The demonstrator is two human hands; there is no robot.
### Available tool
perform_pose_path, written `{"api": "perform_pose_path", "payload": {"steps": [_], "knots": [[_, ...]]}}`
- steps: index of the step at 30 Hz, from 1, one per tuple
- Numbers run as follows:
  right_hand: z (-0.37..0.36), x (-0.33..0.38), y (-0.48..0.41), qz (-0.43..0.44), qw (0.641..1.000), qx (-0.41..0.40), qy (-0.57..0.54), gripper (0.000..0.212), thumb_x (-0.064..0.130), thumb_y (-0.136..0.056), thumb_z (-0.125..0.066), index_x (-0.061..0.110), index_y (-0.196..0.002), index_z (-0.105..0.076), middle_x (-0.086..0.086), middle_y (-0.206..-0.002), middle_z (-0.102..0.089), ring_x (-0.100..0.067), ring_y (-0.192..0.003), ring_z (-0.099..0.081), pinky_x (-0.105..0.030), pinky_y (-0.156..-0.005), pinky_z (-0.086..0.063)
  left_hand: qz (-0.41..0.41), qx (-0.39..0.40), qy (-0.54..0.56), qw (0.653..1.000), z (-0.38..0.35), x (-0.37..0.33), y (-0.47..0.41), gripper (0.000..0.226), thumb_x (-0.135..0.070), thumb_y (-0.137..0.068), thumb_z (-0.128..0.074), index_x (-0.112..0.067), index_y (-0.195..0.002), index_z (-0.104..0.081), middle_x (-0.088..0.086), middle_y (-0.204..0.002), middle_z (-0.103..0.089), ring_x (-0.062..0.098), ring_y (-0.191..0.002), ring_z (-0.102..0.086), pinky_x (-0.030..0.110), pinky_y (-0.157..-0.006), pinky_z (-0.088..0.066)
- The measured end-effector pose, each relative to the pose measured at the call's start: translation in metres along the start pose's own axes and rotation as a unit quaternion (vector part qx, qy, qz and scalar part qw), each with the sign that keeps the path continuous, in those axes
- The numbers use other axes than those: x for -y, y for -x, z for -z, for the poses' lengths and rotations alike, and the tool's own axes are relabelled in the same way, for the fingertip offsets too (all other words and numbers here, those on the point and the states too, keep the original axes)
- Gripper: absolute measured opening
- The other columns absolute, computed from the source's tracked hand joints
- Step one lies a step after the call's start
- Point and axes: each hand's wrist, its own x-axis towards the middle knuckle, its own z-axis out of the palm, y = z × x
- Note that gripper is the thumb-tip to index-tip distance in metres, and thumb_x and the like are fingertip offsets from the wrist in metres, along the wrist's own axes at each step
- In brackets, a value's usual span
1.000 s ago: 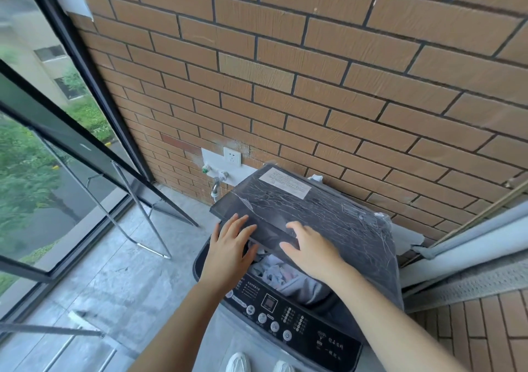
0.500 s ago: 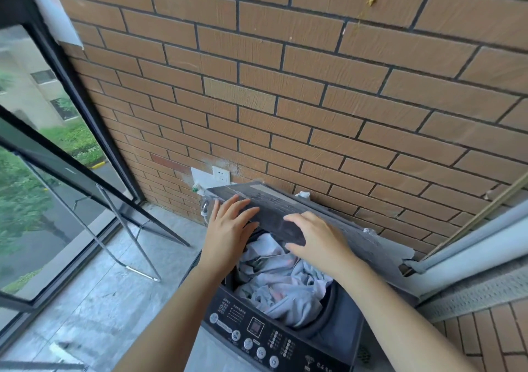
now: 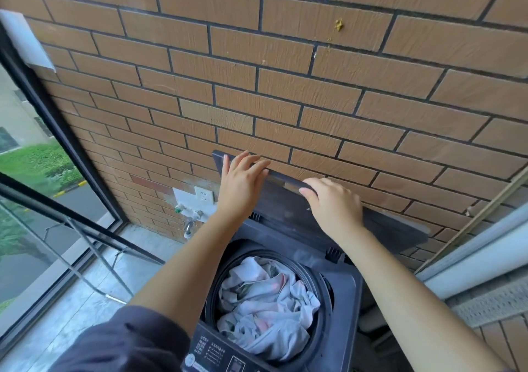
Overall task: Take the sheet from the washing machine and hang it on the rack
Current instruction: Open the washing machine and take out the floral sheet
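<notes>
A dark grey top-loading washing machine [image 3: 343, 308] stands against the brick wall. Its lid [image 3: 394, 231] is raised upright against the bricks. My left hand [image 3: 241, 185] lies flat on the lid's top edge with fingers spread. My right hand [image 3: 333, 203] curls over the same edge further right. A crumpled pale sheet [image 3: 265, 306] with faint pink and green marks fills the open drum. A metal rack [image 3: 94, 254] with thin legs stands on the floor to the left, by the window.
A white wall socket [image 3: 203, 195] and a water tap [image 3: 189, 223] sit on the wall left of the machine. A large glass window [image 3: 31, 228] with a dark frame runs along the left. White pipes [image 3: 471, 246] slant along the right.
Both hands have pushed the lid from half-raised to fully upright against the wall. The drum and the sheet inside are now uncovered.
</notes>
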Motion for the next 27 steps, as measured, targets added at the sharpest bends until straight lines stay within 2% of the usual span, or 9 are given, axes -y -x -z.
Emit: {"api": "perform_pose_path", "payload": {"steps": [4, 8, 12, 15, 18, 23, 27], "knots": [[0.006, -0.016, -0.029, -0.011, 1.000, 0.018, 0.011, 0.035, 0.047, -0.099, -0.033, 0.033, -0.121, -0.057, 0.008, -0.115, -0.065, -0.028, -0.099, -0.062, -0.031, -0.070, -0.039, -0.018, 0.021, -0.030, 0.999, -0.012, -0.002, -0.030, 0.038, -0.036, -0.097, -0.036, -0.022, -0.117, -0.065, 0.000, -0.118, -0.063, 0.028, -0.123, -0.049, 0.057, -0.110, -0.024], [0.007, -0.029, -0.054, -0.018, 1.000, 0.019, 0.016, 0.034, 0.046, -0.100, -0.032, 0.033, -0.121, -0.057, 0.007, -0.114, -0.067, -0.028, -0.100, -0.062, -0.031, -0.072, -0.040, -0.030, 0.065, -0.060, 0.996, -0.024, -0.004, -0.056, 0.047, -0.042, -0.096, -0.027, -0.023, -0.127, -0.058, -0.001, -0.126, -0.058, 0.025, -0.130, -0.042, 0.055, -0.113, -0.016], [0.006, -0.040, -0.072, -0.021, 0.999, 0.018, 0.017, 0.035, 0.044, -0.101, -0.032, 0.033, -0.125, -0.055, 0.004, -0.116, -0.067, -0.029, -0.101, -0.062, -0.033, -0.074, -0.042, -0.037, 0.080, -0.078, 0.993, -0.038, -0.003, -0.075, 0.039, -0.036, -0.097, -0.041, -0.023, -0.132, -0.052, 0.002, -0.133, -0.054, 0.027, -0.135, -0.036, 0.056, -0.114, -0.013], [0.002, -0.049, -0.083, -0.018, 1.000, 0.006, 0.012, 0.035, 0.042, -0.101, -0.032, 0.031, -0.127, -0.052, 0.002, -0.116, -0.067, -0.029, -0.103, -0.062, -0.034, -0.077, -0.043, -0.039, 0.097, -0.101, 0.989, -0.046, -0.004, -0.085, 0.043, -0.038, -0.097, -0.040, -0.024, -0.138, -0.044, 0.002, -0.139, -0.048, 0.026, -0.139, -0.029, 0.056, -0.115, -0.009], [-0.003, -0.057, -0.090, -0.007, 1.000, -0.015, -0.002, 0.033, 0.038, -0.101, -0.034, 0.029, -0.127, -0.052, 0.005, -0.122, -0.064, -0.024, -0.108, -0.060, -0.034, -0.080, -0.045, -0.045, 0.114, -0.115, 0.986, -0.051, -0.003, -0.092, 0.049, -0.038, -0.098, -0.039, -0.024, -0.144, -0.036, 0.004, -0.149, -0.036, 0.026, -0.144, -0.020, 0.056, -0.116, -0.007], [-0.012, -0.070, -0.097, 0.035, 0.998, -0.044, -0.026, 0.033, 0.027, -0.100, -0.037, 0.030, -0.129, -0.053, 0.009, -0.127, -0.058, -0.017, -0.115, -0.054, -0.034, -0.081, -0.047, -0.047, 0.153, -0.152, 0.975, -0.061, 0.001, -0.099, 0.059, -0.038, -0.097, -0.036, -0.028, -0.151, -0.015, 0.005, -0.160, -0.006, 0.029, -0.147, 0.001, 0.054, -0.117, -0.003], [-0.016, -0.075, -0.096, 0.066, 0.994, -0.078, -0.047, 0.034, 0.016, -0.098, -0.043, 0.026, -0.125, -0.060, 0.006, -0.118, -0.062, -0.018, -0.108, -0.056, -0.036, -0.075, -0.052, -0.045, 0.176, -0.159, 0.970, -0.059, 0.000, -0.106, 0.065, -0.029, -0.095, -0.040, -0.029, -0.152, -0.009, 0.004, -0.160, -0.002, 0.029, -0.147, 0.004, 0.053, -0.118, -0.002]]}}
